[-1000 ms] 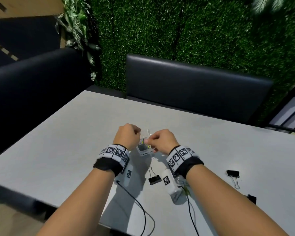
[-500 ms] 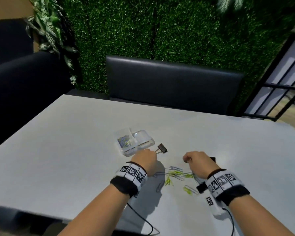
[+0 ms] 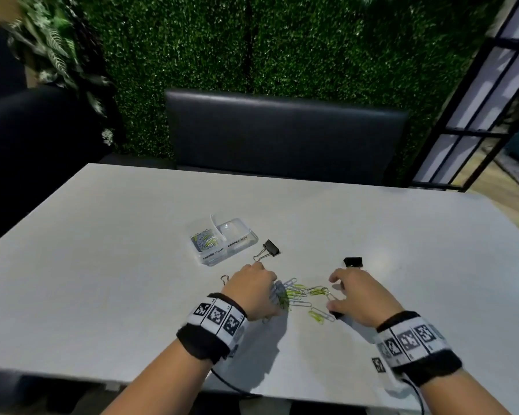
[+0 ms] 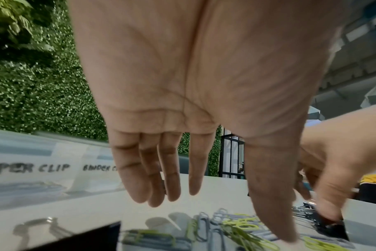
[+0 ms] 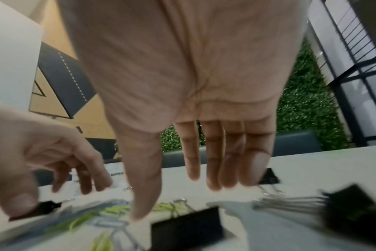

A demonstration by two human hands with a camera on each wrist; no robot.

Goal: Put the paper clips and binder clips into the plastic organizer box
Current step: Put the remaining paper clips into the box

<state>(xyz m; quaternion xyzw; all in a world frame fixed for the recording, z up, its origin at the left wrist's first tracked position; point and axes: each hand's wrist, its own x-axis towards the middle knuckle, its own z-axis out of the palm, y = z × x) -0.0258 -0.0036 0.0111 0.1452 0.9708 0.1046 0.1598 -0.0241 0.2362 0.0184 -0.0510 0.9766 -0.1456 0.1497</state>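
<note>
The clear plastic organizer box (image 3: 238,239) stands open on the table, with several paper clips (image 3: 203,239) in its left compartment; its labels read paper clip and binder clip (image 4: 30,168). Loose grey and yellow paper clips (image 3: 301,293) lie in a pile between my hands. My left hand (image 3: 252,290) hovers open over the pile's left side, and its thumb (image 4: 275,212) touches the clips. My right hand (image 3: 352,295) is open on the right, its thumb beside a black binder clip (image 5: 187,227). Two more binder clips (image 3: 270,250) (image 3: 353,262) lie beyond my hands.
A wire handle (image 3: 224,278) sticks out left of my left hand. Another binder clip (image 5: 358,207) lies right of my right hand. A dark bench seat (image 3: 282,133) and a green hedge wall stand behind the white table (image 3: 102,265). Cables trail off the near edge.
Both hands have drawn back from the box to the loose clip pile. Their curled fingers have since straightened and spread over the clips.
</note>
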